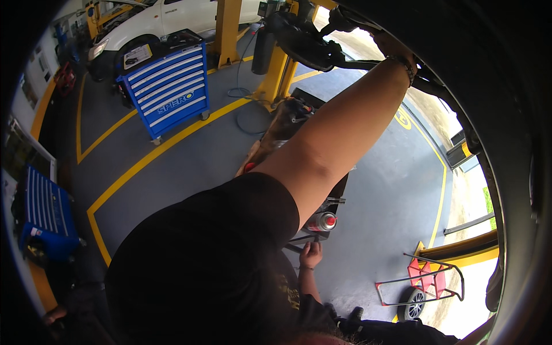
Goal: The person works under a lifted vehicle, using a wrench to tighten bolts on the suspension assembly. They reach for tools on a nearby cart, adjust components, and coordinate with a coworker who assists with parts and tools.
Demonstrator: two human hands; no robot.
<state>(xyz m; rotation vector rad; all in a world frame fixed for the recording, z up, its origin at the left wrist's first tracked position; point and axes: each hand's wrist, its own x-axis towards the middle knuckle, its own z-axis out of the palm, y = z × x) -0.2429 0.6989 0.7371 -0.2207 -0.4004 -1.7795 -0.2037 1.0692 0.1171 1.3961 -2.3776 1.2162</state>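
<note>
My left arm stretches from a black sleeve up to the vehicle's underside, where my left hand point(393, 47) is among dark suspension parts, its fingers hidden. Close by are a black wheel hub assembly point(302, 41) and a thin dark rod point(359, 64). Lower down, my right hand point(311, 255) is closed at the edge of a tool cart point(296, 240); I cannot make out what is in its fingers. A spray can point(322, 222) with a red top stands on the cart just beyond it. My arm covers much of the cart.
A blue drawer cabinet point(169, 86) stands left of a yellow lift post point(276, 80), with another blue cabinet point(49, 210) at far left. A hose point(241, 118) lies on the floor. At lower right are a red rack point(425, 279) and a wheel point(412, 303). A white vehicle point(149, 26) stands behind.
</note>
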